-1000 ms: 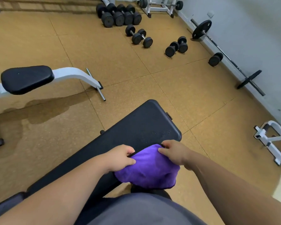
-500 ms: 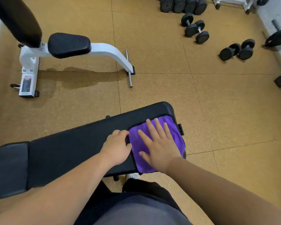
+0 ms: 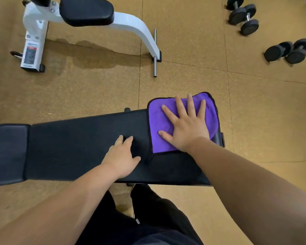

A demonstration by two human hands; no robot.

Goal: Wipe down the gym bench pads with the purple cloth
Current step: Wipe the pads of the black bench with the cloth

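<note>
Pressing flat on the purple cloth [image 3: 168, 128], the right hand [image 3: 187, 128] has fingers spread apart, palm down, not gripping. Cloth lies spread over the right end of the long black bench pad [image 3: 81, 142], its far edge hanging just past the pad's far side, black trim visible along the edges. Left hand [image 3: 121, 159] rests on the bare surface just left of the cloth, fingers loosely apart, holding nothing, thumb near the cloth's near-left corner. A shorter black pad [image 3: 7, 152] sits touching the left end of the long pad. Beyond the long pad, well apart on the tan floor [image 3: 184, 59], stands a white-framed bench [image 3: 131, 27] with a black seat. Dumbbells [image 3: 244, 16] lie far right of that bench. Person's dark trousers [image 3: 148, 218] show below the pad.
</note>
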